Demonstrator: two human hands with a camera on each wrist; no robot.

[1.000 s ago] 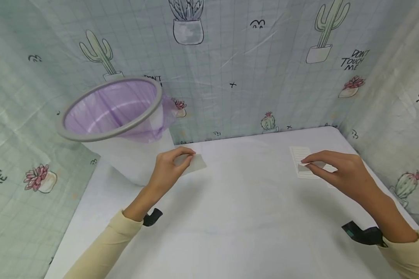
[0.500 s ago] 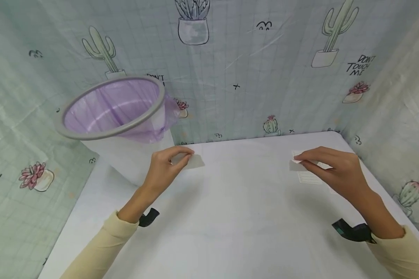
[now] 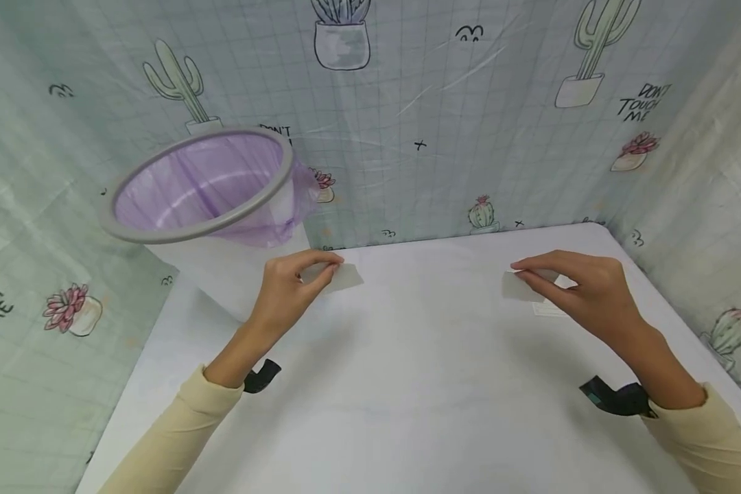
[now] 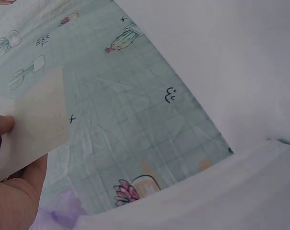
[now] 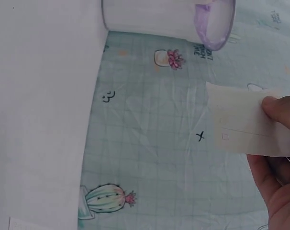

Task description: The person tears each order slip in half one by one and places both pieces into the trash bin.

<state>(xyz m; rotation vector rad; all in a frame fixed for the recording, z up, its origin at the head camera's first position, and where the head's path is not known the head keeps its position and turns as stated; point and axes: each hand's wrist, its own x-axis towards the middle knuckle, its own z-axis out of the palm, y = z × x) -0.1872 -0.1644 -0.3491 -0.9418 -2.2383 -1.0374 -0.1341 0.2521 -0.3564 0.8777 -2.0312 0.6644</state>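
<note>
- Pinching left paper [image 4: 37, 127] between thumb and fingers: left hand [image 3: 287, 285], near bin [image 3: 228, 274], raised above table [image 3: 407, 384].
- Right hand [image 3: 593, 291] has right paper [image 5: 240, 122] pinched too, narrow grip, well apart from left.
- From where I stand, slip [image 3: 548, 310] lies on table, partly hidden by right hand.
- Purple bag [image 3: 191, 185] lines bin.

Pale paper piece [image 4: 37, 122] is pinched in the left hand [image 3: 284, 285], tilted, left side of the left-wrist frame, kinda faint marks near one edge. Another pale one [image 5: 236, 122], with a thin line and tiny pinkish square, is pinched by the right hand [image 3: 586, 288], right side of the right-wrist frame.
</note>
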